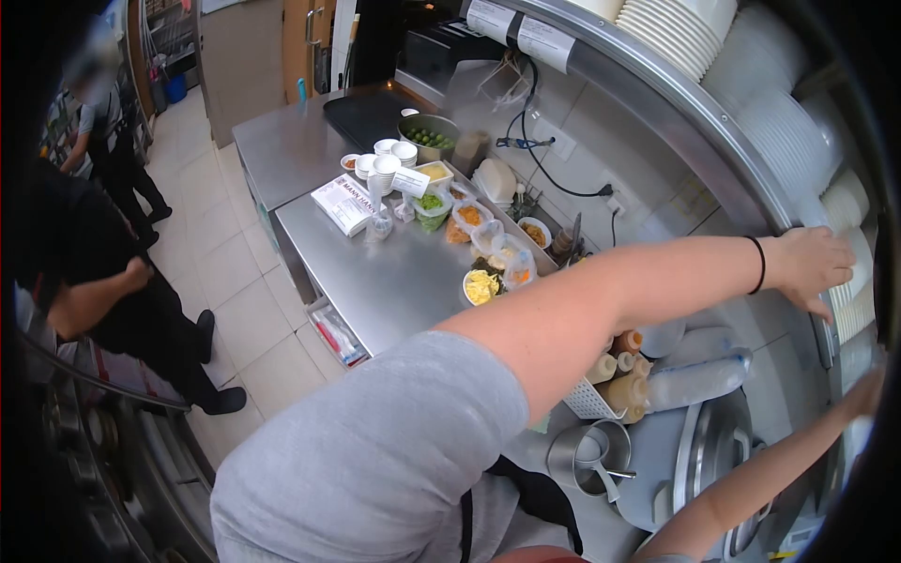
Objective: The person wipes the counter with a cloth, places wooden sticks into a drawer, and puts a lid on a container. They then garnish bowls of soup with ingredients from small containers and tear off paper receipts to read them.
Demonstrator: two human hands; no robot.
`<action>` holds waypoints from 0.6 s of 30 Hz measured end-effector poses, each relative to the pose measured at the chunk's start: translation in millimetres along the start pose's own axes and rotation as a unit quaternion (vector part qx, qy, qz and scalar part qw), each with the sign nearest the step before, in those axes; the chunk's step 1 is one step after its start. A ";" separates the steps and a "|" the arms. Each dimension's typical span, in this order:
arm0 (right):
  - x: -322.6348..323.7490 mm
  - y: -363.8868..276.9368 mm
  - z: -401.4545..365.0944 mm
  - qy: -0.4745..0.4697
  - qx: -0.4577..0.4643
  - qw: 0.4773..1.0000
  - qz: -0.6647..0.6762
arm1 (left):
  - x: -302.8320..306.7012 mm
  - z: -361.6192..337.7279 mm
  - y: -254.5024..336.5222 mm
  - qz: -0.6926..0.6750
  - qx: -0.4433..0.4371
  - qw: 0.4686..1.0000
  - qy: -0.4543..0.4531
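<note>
My left hand reaches up to the shelf at the right, a dark band round its wrist. Its fingers lie against stacked white bowls, with the thumb spread downward near the shelf edge. Another stack of white bowls stands just above the hand. My right hand is lower, at the far right edge of the view, where it is blurred and its fingers are hidden. Its forearm passes over a large metal lidded pot.
A steel counter carries bagged toppings, small white cups and a pot of green produce. Squeeze bottles and a saucepan sit below my left arm. One person stands at the left, another farther back.
</note>
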State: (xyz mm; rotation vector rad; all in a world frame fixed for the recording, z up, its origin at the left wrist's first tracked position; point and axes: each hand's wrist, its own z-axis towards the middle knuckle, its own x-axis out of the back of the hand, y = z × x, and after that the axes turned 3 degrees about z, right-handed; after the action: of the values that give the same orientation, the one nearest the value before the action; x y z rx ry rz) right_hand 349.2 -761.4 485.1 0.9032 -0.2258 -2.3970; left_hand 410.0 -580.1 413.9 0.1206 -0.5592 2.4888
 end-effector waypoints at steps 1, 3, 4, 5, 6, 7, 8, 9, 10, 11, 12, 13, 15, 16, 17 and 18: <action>25.1 -8.8 -3.6 0.038 -0.025 0.999 -0.015 | -5.1 -2.4 -3.5 -0.103 -0.018 0.990 0.093; 74.9 -32.8 -18.8 0.088 -0.077 0.992 -0.040 | 3.1 -18.8 0.7 -0.200 -0.036 0.961 0.188; 98.0 -51.7 -33.0 0.088 -0.098 0.990 -0.048 | 30.9 -40.5 12.6 -0.310 0.043 0.936 0.162; 119.8 -76.4 -51.7 0.064 -0.112 0.990 -0.058 | 55.9 -64.3 24.6 -0.414 0.123 0.892 0.132; 140.7 -102.5 -75.1 0.006 -0.118 0.991 -0.067 | 69.3 -92.2 33.9 -0.479 0.210 0.849 0.077; 162.6 -136.0 -105.1 -0.097 -0.113 0.987 -0.065 | 84.5 -127.6 44.9 -0.647 0.341 0.679 -0.068; 183.6 -171.0 -136.1 -0.228 -0.107 0.967 -0.034 | 100.7 -169.7 48.4 -0.687 0.355 0.614 -0.159; 195.1 -195.1 -167.5 -0.229 -0.208 0.901 0.304 | 122.9 -209.9 65.4 -0.770 0.375 0.496 -0.141; 235.5 -209.5 -211.7 -0.502 -0.189 0.822 0.191 | 139.9 -243.5 78.6 -0.797 0.450 0.375 -0.145; 242.6 -237.6 -220.3 -0.571 -0.153 0.767 0.250 | 167.7 -268.3 91.1 -0.774 0.489 0.377 -0.137; 249.6 -265.7 -229.0 -0.635 -0.125 0.698 0.308 | 165.6 -314.0 102.0 -0.677 0.532 0.480 -0.168; 256.1 -285.5 -222.8 -0.708 -0.092 0.636 0.293 | 191.4 -328.1 112.5 -0.618 0.603 0.457 -0.214; 271.2 -307.0 -224.0 -0.776 -0.057 0.565 0.275 | 195.8 -409.3 140.3 -0.563 0.675 0.430 -0.204; 281.1 -315.0 -241.9 -0.722 -0.224 0.579 0.306 | 212.1 -418.5 152.1 -0.557 0.708 0.397 -0.176; 286.1 -320.0 -257.8 -0.644 -0.383 0.576 0.327 | 224.0 -424.8 158.9 -0.548 0.739 0.362 -0.147; 287.5 -321.6 -267.2 -0.648 -0.382 0.572 0.328 | 230.0 -426.9 164.8 -0.549 0.741 0.359 -0.144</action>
State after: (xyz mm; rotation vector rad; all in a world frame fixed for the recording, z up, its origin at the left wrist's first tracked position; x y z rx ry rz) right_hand 202.8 -645.8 13.1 -1.2456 0.0014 -1.6012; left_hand 143.2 -404.7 13.5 1.1371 1.4171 0.7677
